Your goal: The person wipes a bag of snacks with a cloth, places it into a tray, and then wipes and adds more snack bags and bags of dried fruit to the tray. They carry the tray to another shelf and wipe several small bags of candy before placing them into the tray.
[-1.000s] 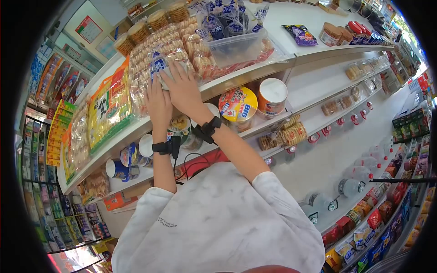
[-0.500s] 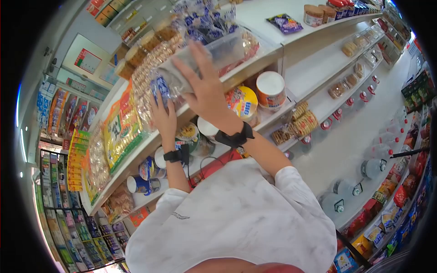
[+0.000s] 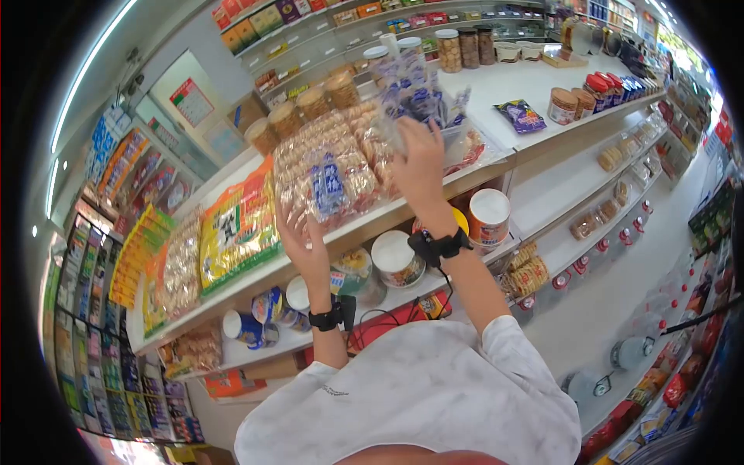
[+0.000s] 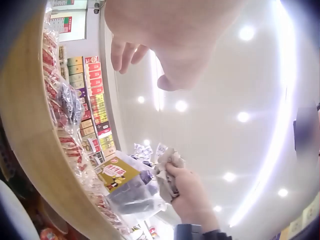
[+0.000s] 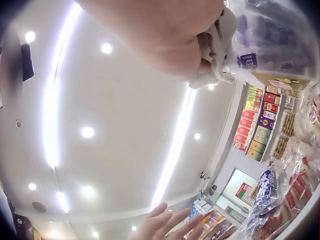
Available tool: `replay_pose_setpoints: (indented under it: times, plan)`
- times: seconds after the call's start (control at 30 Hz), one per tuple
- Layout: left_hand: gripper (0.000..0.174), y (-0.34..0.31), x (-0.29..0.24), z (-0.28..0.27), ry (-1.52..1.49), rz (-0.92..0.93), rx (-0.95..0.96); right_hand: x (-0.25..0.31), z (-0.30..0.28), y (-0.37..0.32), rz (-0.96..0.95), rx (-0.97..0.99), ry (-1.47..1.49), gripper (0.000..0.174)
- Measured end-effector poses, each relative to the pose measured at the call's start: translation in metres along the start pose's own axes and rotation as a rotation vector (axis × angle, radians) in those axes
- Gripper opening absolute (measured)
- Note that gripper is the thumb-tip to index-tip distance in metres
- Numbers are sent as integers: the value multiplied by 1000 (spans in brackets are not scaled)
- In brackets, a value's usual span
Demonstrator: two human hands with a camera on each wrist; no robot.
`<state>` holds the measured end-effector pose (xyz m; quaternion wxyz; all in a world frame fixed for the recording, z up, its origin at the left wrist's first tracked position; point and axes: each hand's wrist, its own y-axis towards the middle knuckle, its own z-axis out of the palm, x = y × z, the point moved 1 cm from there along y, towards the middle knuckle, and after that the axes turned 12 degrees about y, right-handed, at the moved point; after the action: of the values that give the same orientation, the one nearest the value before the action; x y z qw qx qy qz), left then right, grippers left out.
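Observation:
My right hand (image 3: pixel 422 167) is raised beside the clear bin of purple-and-white packets (image 3: pixel 430 97). In the left wrist view its fingers and thumb grip a crumpled grey cloth (image 4: pixel 166 175) next to the bin (image 4: pixel 137 200); the right wrist view shows the cloth (image 5: pixel 220 42) bunched against the palm. My left hand (image 3: pixel 306 252), fingers spread and holding nothing, hovers at the shelf's front edge. Beyond it, blue-and-white packets (image 3: pixel 327 184) lie on clear bags of round biscuits (image 3: pixel 298 155).
Yellow-green bags (image 3: pixel 240 229) lie left on the top shelf, with jars (image 3: pixel 312 103) behind. A purple snack bag (image 3: pixel 519 116) and more jars (image 3: pixel 562 106) stand right. Instant noodle tubs (image 3: pixel 397 256) fill the shelf below, with wrapped biscuits (image 3: pixel 527 277) beside them.
My right hand has moved the cloth from the biscuit bags rightward to the bin. My left hand has come off the packets toward the shelf edge. The head view has tilted up.

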<state>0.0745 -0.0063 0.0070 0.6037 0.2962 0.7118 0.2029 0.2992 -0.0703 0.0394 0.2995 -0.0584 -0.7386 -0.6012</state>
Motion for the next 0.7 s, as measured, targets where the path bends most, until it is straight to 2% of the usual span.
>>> replay_pose_setpoints:
  times: [0.07, 0.17, 0.27, 0.4, 0.43, 0.53, 0.63, 0.7]
  plan:
    - [59, -7, 0, -7, -21, -23, -2, -9, 1, 5, 1, -23, 34, 44]
    - [52, -15, -5, -18, -45, -49, -22, 6, -6, 6, 2, -138, 89, 44]
    - [47, -23, -5, -31, -1, -10, 81, 36, -11, -1, -6, -187, 156, 42]
    - [43, -32, 4, -36, 3, -65, 112, 43, -7, -9, 38, -281, 218, 39]
    - [42, -35, 5, -38, -1, -104, 99, 43, -8, -8, 2, -295, 168, 34]
    - [40, -42, 10, -45, -3, -170, 138, 26, -7, 6, 88, -354, 168, 28]
    - [39, -46, 16, -54, 9, -207, 158, 35, -12, 37, 183, -328, 310, 30]
    - [39, -52, 19, -58, -23, -243, 155, 21, -17, 52, 212, -358, 358, 31]
